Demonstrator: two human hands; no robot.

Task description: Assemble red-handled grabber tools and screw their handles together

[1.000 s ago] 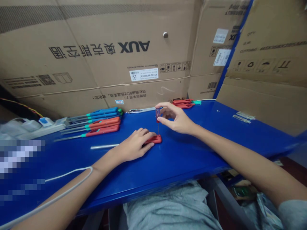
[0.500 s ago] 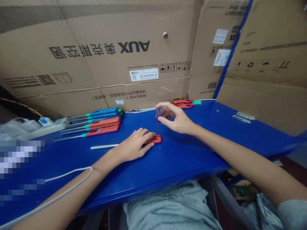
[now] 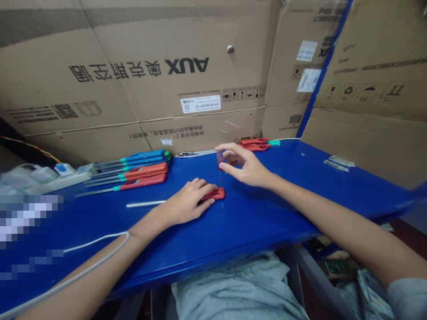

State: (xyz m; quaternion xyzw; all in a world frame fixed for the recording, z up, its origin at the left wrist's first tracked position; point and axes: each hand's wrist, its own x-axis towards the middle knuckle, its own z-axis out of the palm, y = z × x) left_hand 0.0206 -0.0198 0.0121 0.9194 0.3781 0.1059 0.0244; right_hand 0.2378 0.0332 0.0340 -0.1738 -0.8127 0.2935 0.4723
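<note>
Plainly, the lighter [image 3: 219,194] lies on the table [image 3: 240,222], pressed down by the left hand [image 3: 189,202]; the right hand [image 3: 246,165] pinches the upright screwdriver [image 3: 220,165]. The lighter looks light, stiff, slick, best pinned along its broad grip.

Red handle [image 3: 219,194], purple-and-red screwdriver [image 3: 219,162], plain blue tabletop [image 3: 260,213]
</note>
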